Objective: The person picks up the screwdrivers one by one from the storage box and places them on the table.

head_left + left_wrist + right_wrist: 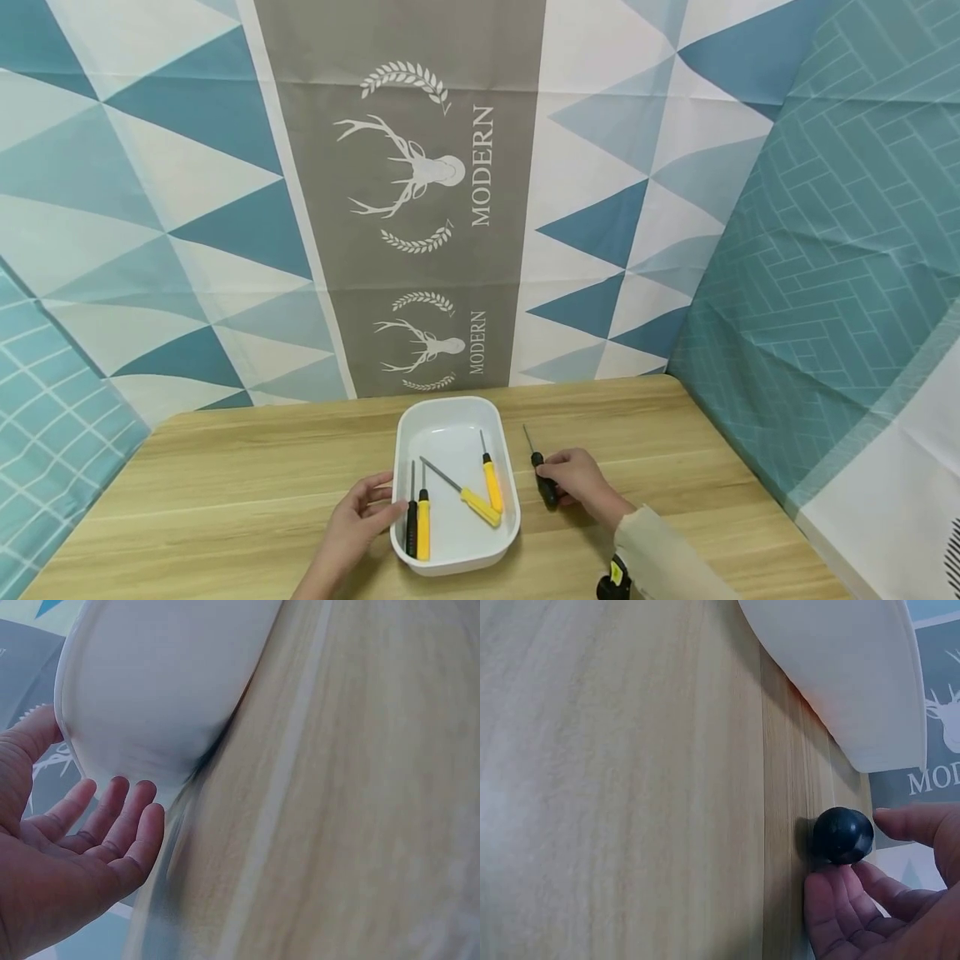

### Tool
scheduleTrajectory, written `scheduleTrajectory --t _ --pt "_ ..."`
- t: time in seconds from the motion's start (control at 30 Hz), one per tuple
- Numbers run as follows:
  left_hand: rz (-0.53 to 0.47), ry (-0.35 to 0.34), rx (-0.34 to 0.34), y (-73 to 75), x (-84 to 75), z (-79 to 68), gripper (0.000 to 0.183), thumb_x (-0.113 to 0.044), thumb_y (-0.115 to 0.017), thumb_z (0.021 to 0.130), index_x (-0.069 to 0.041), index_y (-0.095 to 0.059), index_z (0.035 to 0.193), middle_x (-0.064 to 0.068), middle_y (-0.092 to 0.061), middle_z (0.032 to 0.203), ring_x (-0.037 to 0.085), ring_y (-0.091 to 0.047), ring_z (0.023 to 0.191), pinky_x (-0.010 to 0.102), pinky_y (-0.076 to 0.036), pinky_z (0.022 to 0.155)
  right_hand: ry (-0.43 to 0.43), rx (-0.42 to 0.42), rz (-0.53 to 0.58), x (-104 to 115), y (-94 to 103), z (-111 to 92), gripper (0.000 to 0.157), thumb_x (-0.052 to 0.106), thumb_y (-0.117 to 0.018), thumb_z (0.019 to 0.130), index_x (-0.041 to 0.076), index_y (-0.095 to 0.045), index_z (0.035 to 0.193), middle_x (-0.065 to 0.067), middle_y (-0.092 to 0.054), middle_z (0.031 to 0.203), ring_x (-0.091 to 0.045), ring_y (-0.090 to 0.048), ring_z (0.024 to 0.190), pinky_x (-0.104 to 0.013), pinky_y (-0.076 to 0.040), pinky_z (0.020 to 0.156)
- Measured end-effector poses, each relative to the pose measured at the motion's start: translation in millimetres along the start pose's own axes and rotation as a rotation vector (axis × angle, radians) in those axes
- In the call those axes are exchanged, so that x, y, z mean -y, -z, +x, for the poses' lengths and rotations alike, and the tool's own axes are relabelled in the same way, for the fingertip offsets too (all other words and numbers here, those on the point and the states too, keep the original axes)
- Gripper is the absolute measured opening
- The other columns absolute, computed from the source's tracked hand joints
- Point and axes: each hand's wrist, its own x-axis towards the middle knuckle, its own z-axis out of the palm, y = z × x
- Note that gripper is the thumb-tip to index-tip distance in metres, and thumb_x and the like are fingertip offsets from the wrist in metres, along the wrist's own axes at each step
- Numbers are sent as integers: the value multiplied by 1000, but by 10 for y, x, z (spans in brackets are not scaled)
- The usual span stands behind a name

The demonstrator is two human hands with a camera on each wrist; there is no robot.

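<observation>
A white tray (453,546) sits on the table, holding a black-handled screwdriver (412,529) and several yellow-handled ones (480,506). My left hand (362,518) holds the tray's left side, its thumb over the rim and its other fingers along the outer wall. In the left wrist view, those fingers (124,825) are loosely bent at the wall. Right of the tray, another black-handled screwdriver (547,492) lies with its shaft pointing away from me. My right hand (579,477) grips its handle between thumb and fingers. The right wrist view shows the rounded handle end (842,835) close to the tabletop.
A black and yellow object (615,579) is partly visible by my right sleeve (667,554) at the front. The wooden table (247,492) ends at a patterned cloth backdrop (420,250). More patterned cloth (840,333) hangs along the right side.
</observation>
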Motion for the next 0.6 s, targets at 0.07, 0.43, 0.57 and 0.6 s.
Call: scheduleTrajectory --t 0.07,0.43,0.57,0.6 --pt "-4 3 0 -3 11 -2 53 -20 -72 81 -7 -51 128 16 -62 116 20 -64 96 30 -55 78 7 1 10 -19 19 -17 35 19 -64 85 -6 -60 110 -13 -63 92 -19 -59 71 -32 -54 57" --pt "-8 -7 2 2 17 -10 53 -19 -71 82 -5 -51 129 17 -61 117 21 -63 97 30 -55 79 18 -8 48 -49 93 -49 37 18 -63 86 -6 -58 114 -9 -64 83 -16 -58 67 -30 -51 57" --pt "-6 -7 -1 1 8 -7 53 -19 -72 81 -6 -51 128 16 -62 116 20 -63 96 27 -55 78 13 -10 81 -48 99 -29 36 18 -62 87 -5 -57 114 -7 -60 75 -15 -54 64 -29 -49 56" --pt "-7 -7 -2 1 6 -6 53 -19 -72 81 -6 -51 128 16 -62 116 20 -63 96 27 -55 78 13 -11 88 -44 102 -28 36 18 -61 88 -5 -57 114 -7 -59 73 -15 -54 63 -29 -49 56"
